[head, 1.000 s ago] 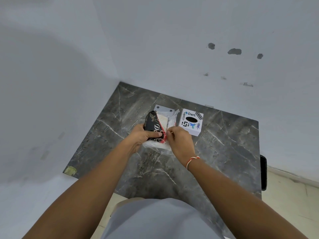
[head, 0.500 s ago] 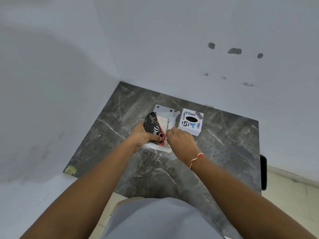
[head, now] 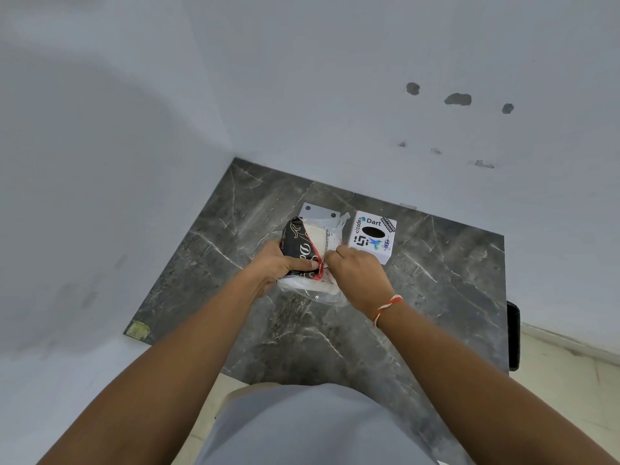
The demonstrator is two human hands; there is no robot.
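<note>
While the left hand (head: 275, 267) grips the black, red-edged packet (head: 298, 245), the right hand (head: 358, 278), touching its right edge, seemingly pinches clear plastic wrap (head: 327, 296).

right hand (head: 359, 276): a twisted red-and-white thread band (head: 387, 308) sits on the wrist, just behind the fingers (head: 339, 256). both forearms (head: 188, 357) bare along their visible length. well back from the fingers, a plain pale grey-blue top (head: 318, 427); a beige garment edge (head: 240, 392) shows beside it.
</note>
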